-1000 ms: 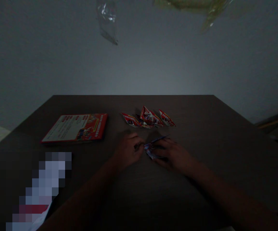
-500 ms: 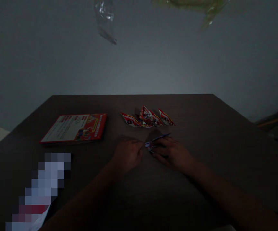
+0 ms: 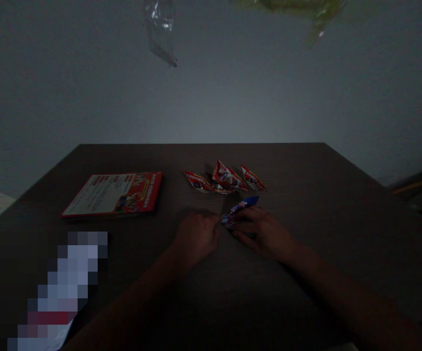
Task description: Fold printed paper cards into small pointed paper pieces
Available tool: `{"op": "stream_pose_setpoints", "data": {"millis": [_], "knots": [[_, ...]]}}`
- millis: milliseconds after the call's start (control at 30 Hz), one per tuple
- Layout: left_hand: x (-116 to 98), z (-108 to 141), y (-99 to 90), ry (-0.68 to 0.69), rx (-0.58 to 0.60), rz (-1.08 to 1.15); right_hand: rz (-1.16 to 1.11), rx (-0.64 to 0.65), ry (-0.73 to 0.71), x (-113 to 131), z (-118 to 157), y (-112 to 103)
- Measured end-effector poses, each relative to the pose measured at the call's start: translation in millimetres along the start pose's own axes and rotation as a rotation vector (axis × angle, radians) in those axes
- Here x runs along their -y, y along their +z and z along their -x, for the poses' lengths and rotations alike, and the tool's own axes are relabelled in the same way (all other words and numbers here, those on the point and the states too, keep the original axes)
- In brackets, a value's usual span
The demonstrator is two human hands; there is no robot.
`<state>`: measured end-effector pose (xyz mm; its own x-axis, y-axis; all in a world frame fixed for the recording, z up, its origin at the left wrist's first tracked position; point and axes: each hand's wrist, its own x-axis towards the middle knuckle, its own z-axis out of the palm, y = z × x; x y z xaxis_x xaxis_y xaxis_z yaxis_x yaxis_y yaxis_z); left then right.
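A small blue folded paper (image 3: 240, 206) with pale printing stands at an angle above the table in front of me. My left hand (image 3: 199, 235) is closed, with thumb and forefinger pinched at the paper's left end. My right hand (image 3: 265, 231) holds the same paper from the right, its fingertips against the near side and hiding part of it. Just beyond are several red printed folded papers (image 3: 225, 178) with pointed ends, lying close together.
A flat red and white printed book or box (image 3: 112, 195) lies on the dark table (image 3: 328, 204) to the left. Nearer me at left is a blurred-out pale object (image 3: 67, 273). A grey wall (image 3: 211, 97) rises behind, with a clear plastic piece (image 3: 162, 34) on it.
The blue paper has turned so that more of its printed face shows, its right tip now raised a little. My left hand has shifted slightly right, towards it.
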<state>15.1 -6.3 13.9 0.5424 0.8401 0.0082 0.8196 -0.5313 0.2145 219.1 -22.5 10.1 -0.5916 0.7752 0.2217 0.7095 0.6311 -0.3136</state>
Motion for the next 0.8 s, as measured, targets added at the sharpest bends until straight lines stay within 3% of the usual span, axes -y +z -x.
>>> {"op": "stream_pose_setpoints", "data": {"millis": [500, 667, 800], "knots": [[2, -1, 2.9, -0.060, -0.024, 0.021, -0.330, -0.067, 0.168, -9, -6, 2], [1, 1, 2.9, 0.005, -0.084, 0.090, -0.404, -0.094, 0.323, -14, -4, 6], [-12, 8, 3.1, 0.080, -0.166, 0.080, -0.421, -0.132, 0.386, -13, -4, 6]]}}
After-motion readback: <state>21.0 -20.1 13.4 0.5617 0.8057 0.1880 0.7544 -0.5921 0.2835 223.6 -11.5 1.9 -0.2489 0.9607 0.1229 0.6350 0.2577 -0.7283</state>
